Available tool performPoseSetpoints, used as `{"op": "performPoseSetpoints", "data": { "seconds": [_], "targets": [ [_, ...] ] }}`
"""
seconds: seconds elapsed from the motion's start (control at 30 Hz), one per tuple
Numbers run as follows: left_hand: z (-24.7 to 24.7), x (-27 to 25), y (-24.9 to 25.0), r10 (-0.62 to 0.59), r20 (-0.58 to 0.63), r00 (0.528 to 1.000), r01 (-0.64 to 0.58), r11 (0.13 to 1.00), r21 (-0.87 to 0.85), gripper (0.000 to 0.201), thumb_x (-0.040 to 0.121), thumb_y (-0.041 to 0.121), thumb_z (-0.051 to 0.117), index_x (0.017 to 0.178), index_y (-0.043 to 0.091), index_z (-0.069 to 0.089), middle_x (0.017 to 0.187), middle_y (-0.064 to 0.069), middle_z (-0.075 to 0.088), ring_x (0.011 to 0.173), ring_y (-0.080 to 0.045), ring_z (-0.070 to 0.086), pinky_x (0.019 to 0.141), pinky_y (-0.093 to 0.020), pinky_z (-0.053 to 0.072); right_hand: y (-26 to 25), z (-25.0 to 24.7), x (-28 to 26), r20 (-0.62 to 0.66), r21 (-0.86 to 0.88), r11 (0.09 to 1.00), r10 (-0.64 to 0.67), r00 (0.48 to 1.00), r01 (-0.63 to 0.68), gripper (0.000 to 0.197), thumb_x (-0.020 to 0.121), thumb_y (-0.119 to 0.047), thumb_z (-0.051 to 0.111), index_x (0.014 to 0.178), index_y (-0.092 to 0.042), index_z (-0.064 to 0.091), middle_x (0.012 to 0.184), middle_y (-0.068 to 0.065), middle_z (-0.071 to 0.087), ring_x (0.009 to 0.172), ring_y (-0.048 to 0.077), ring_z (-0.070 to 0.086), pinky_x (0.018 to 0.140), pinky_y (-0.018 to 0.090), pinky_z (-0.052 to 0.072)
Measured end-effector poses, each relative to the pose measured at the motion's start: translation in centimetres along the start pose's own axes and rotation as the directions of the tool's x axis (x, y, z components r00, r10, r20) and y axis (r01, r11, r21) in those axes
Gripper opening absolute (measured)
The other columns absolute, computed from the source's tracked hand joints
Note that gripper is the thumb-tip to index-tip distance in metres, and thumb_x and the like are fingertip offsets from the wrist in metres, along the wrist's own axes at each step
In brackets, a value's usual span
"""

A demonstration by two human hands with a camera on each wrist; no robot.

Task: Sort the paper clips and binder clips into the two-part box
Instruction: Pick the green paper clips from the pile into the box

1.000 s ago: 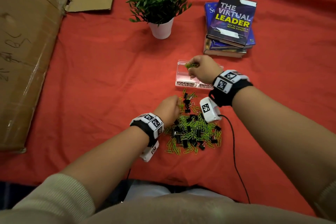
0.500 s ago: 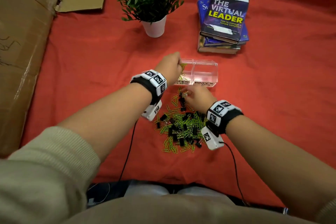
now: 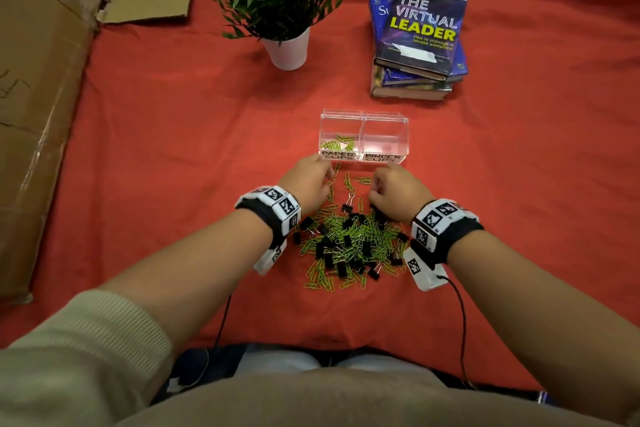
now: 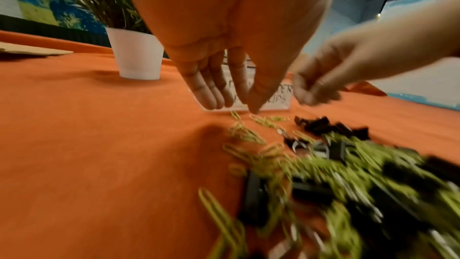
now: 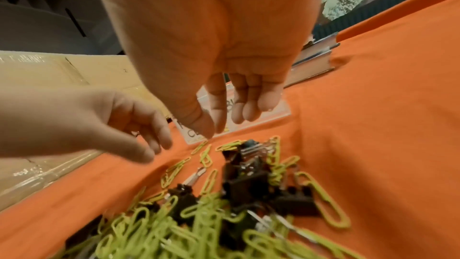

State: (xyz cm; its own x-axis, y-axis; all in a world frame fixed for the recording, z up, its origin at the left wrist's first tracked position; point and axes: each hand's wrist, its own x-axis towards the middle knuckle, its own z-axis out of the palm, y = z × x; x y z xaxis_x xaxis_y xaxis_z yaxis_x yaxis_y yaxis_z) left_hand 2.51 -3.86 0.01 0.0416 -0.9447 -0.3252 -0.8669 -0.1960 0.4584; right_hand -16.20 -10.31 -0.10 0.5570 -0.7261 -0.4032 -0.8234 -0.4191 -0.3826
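With both our left hand [image 3: 308,178] and right hand [image 3: 394,196] loosely uncurled and holding nothing over the mixed pile [image 3: 349,243] at frame centre, just below the two-part box [image 3: 363,135], we judge the paper clips [image 5: 323,200] light, slippery, best pinched flat.

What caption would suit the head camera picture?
Both hands reach into a pile of clips before a two-part box holding green paper clips.
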Motion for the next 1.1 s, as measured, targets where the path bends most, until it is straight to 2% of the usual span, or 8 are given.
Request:
{"op": "performPoseSetpoints", "data": {
  "seconds": [0.1,0.17,0.23,0.33,0.53,0.7,0.93,1.1],
  "targets": [
    [1.5,-0.9,-0.3,-0.011,0.097,0.995,0.007,0.999,0.033,0.047,0.082,0.018,0.066,0.127,0.016,0.051,0.120,-0.002,0.049,0.113,-0.019,0.049,0.099,-0.033,0.047,-1.6,0.5,1.4,-0.042,0.060,0.994,-0.088,0.995,0.091,0.025,0.087,-0.012,0.056,0.112,-0.013,0.058,0.115,0.004,0.053,0.103,0.020,0.054,0.091,0.031,0.048],
    [2.0,-1.2,-0.3,-0.002,0.113,0.994,-0.002,0.999,0.033,0.061,0.080,0.017,0.068,0.135,0.014,0.044,0.121,-0.006,0.047,0.115,-0.022,0.048,0.100,-0.035,0.046,-2.5,1.4,2.1,-0.028,0.023,0.988,-0.155,0.988,0.155,0.045,0.084,-0.002,0.057,0.127,-0.010,0.052,0.126,0.008,0.049,0.116,0.024,0.047,0.100,0.035,0.044],
    [2.3,-1.3,-0.1,0.003,0.122,0.993,-0.008,0.999,0.041,0.066,0.079,0.016,0.067,0.139,0.012,0.040,0.120,-0.008,0.046,0.114,-0.025,0.047,0.099,-0.037,0.045,-2.8,2.2,2.4,0.016,-0.053,0.980,-0.193,0.981,0.194,0.054,0.081,-0.001,0.060,0.132,-0.009,0.048,0.130,0.010,0.046,0.121,0.029,0.042,0.104,0.041,0.041],
    [2.6,-1.3,0.4,0.014,0.136,0.991,-0.026,0.996,0.091,0.065,0.081,0.012,0.065,0.140,0.010,0.038,0.120,-0.009,0.045,0.114,-0.026,0.045,0.098,-0.039,0.045,-2.5,3.0,2.4,0.009,-0.073,0.974,-0.212,0.977,0.212,0.041,0.082,-0.001,0.058,0.123,-0.005,0.056,0.123,0.010,0.049,0.115,0.029,0.043,0.099,0.041,0.043],
    [2.6,-1.3,0.8,0.032,0.159,0.987,-0.055,0.988,0.142,0.034,0.086,0.007,0.057,0.119,0.009,0.058,0.112,-0.009,0.050,0.109,-0.027,0.051,0.092,-0.041,0.048,-1.5,2.5,1.5,0.001,-0.054,0.977,-0.205,0.979,0.205,0.017,0.086,0.001,0.055,0.097,-0.001,0.067,0.101,0.009,0.056,0.098,0.026,0.053,0.081,0.028,0.043],
    [2.3,-1.5,0.5,0.045,0.204,0.978,-0.073,0.989,0.131,0.036,0.087,0.008,0.056,0.123,0.014,0.060,0.111,-0.006,0.053,0.105,-0.024,0.055,0.089,-0.036,0.050,-0.5,2.3,0.3,-0.028,-0.053,0.983,-0.180,0.983,0.178,0.036,0.083,-0.006,0.055,0.118,-0.001,0.058,0.118,0.009,0.050,0.110,0.024,0.045,0.101,0.035,0.043],
    [2.4,-1.7,0.6,0.079,0.219,0.973,-0.124,0.972,0.200,0.033,0.086,0.001,0.055,0.118,0.010,0.060,0.112,-0.008,0.053,0.105,-0.027,0.055,0.087,-0.040,0.051,-0.9,3.0,-0.4,0.059,-0.172,0.963,-0.199,0.978,0.206,0.035,0.085,-0.002,0.054,0.119,-0.003,0.060,0.114,0.010,0.051,0.110,0.026,0.047,0.097,0.036,0.046],
    [2.6,-1.9,0.8,0.124,0.224,0.967,-0.189,0.935,0.299,0.021,0.088,0.000,0.052,0.105,0.006,0.061,0.102,-0.009,0.055,0.095,-0.029,0.058,0.073,-0.040,0.053,-0.8,3.2,-0.6,0.050,-0.210,0.954,-0.210,0.976,0.216,0.020,0.089,-0.003,0.051,0.106,-0.003,0.063,0.103,0.010,0.057,0.101,0.027,0.053,0.080,0.033,0.044]
  ]
}}
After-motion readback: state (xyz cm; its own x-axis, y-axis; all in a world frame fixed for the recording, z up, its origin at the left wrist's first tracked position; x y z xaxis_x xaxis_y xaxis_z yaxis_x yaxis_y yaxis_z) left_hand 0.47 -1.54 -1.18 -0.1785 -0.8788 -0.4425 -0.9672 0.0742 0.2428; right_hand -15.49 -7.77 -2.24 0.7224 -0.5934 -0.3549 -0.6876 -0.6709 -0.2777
